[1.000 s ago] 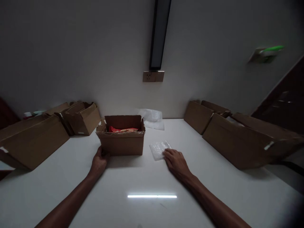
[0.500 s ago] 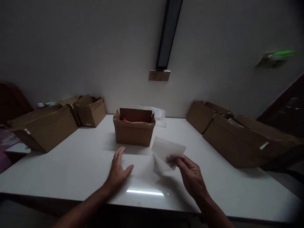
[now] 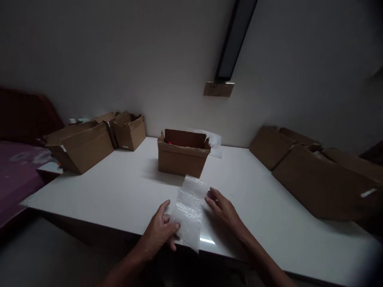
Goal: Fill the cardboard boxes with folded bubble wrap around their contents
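Note:
A clear sheet of bubble wrap [image 3: 191, 199] is spread out in front of me, its lower end at the table's front edge. My left hand [image 3: 161, 229] grips its lower left corner, thumb on top and some fingers underneath. At the upper right edge, the thumb and fingertips of my right hand [image 3: 223, 209] take loose hold of the sheet. Just beyond stands an open cardboard box [image 3: 182, 159], with something red partly visible inside.
Several open cardboard boxes [image 3: 89, 145] stand at the left, and more boxes [image 3: 317, 187] at the right. Another piece of bubble wrap [image 3: 215, 139] lies behind the middle box on the white table [image 3: 251, 211]. A socket plate [image 3: 219, 89] is on the wall.
The bubble wrap has come closer to me and lies more spread out. My left hand, empty before, has taken hold of its lower corner. The view has turned slightly left.

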A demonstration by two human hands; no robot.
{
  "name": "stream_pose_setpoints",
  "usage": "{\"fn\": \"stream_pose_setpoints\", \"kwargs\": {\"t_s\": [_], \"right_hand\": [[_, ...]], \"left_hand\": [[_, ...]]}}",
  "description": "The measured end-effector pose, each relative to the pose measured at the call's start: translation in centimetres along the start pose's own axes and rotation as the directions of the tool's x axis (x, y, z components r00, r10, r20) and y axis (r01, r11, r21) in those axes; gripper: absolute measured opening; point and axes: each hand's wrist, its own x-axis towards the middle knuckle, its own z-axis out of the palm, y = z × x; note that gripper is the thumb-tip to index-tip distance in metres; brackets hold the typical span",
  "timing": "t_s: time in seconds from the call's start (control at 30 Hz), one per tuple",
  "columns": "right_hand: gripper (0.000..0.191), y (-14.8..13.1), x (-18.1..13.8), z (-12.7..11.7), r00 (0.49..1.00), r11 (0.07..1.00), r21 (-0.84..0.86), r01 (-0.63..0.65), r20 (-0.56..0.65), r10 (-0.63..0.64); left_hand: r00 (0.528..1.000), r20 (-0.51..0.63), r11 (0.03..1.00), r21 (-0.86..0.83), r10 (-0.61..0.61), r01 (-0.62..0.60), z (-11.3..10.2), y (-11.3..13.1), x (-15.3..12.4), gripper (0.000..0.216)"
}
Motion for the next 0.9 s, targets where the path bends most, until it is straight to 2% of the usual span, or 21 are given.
{"fn": "stream_pose_setpoints", "kwargs": {"t_s": [0.07,0.1,0.13,0.23,0.27,0.33,0.4,0.47,0.57,0.6,0.67,0.73,0.8,0.83,0.9], "right_hand": [[0.056,0.8,-0.7,0.5,0.993,0.967,-0.237,0.089,-0.053,-0.104],[0.056,0.6,-1.1,0.7,0.985,0.939,-0.303,0.161,-0.016,-0.173],[0.053,0.3,-1.4,0.9,0.968,0.909,-0.332,0.252,0.074,-0.241],[0.042,-1.6,-2.0,1.5,0.867,0.835,-0.305,0.458,0.361,-0.344],[0.04,-2.1,-2.1,1.6,0.846,0.832,-0.283,0.477,0.404,-0.348],[0.037,-2.7,-2.3,1.5,0.839,0.863,-0.215,0.457,0.428,-0.337],[0.038,-2.5,-2.6,1.1,0.85,0.913,-0.113,0.392,0.425,-0.313],[0.038,-1.9,-2.9,0.5,0.887,0.954,-0.033,0.299,0.378,-0.265],[0.037,-1.2,-3.5,-0.4,0.965,0.981,-0.018,0.195,0.186,-0.188],[0.035,-1.2,-3.7,-0.6,0.974,0.979,-0.042,0.199,0.114,-0.194],[0.031,-1.5,-4.3,-0.8,0.963,0.955,-0.12,0.27,0.024,-0.269],[0.03,-2.2,-4.9,-0.6,0.925,0.904,-0.198,0.379,0.055,-0.376],[0.033,-2.9,-5.3,0.0,0.89,0.858,-0.238,0.455,0.161,-0.427],[0.033,-3.1,-5.4,0.5,0.877,0.845,-0.246,0.476,0.209,-0.433],[0.03,-3.2,-5.3,1.4,0.863,0.831,-0.251,0.497,0.245,-0.442]], "left_hand": [[1.0,-0.004,0.999,0.036,-0.018,0.018,-0.6,-0.5,-1.1,0.113],[1.0,0.007,0.999,0.05,-0.013,0.013,-0.8,-0.8,-1.5,0.109],[1.0,0.021,0.998,0.062,-0.005,0.003,-0.7,-1.0,-1.9,0.102],[0.999,0.045,0.995,0.101,-0.001,-0.004,-0.2,-1.5,-2.4,0.073],[0.999,0.048,0.994,0.111,-0.013,0.008,0.0,-1.4,-2.4,0.064],[0.996,0.085,0.996,0.088,-0.032,0.025,0.4,-0.8,-2.6,0.052],[0.988,0.154,1.0,-0.008,-0.028,0.029,0.6,0.2,-2.5,0.049],[0.98,0.201,0.991,-0.13,-0.013,0.04,0.6,1.3,-1.8,0.054],[0.975,0.218,0.966,-0.234,-0.053,0.105,0.5,2.6,0.7,0.075],[0.97,0.228,0.961,-0.238,-0.088,0.144,0.5,2.8,1.8,0.082],[0.952,0.255,0.95,-0.216,-0.168,0.225,0.6,3.0,3.6,0.089],[0.942,0.259,0.948,-0.175,-0.214,0.264,0.6,3.0,4.6,0.089],[0.961,0.205,0.974,-0.095,-0.184,0.206,0.5,2.8,4.5,0.086],[0.98,0.15,0.991,-0.012,-0.129,0.133,0.4,2.6,4.1,0.084],[0.994,0.037,0.957,0.271,0.098,-0.105,0.1,1.9,3.0,0.075]]}}
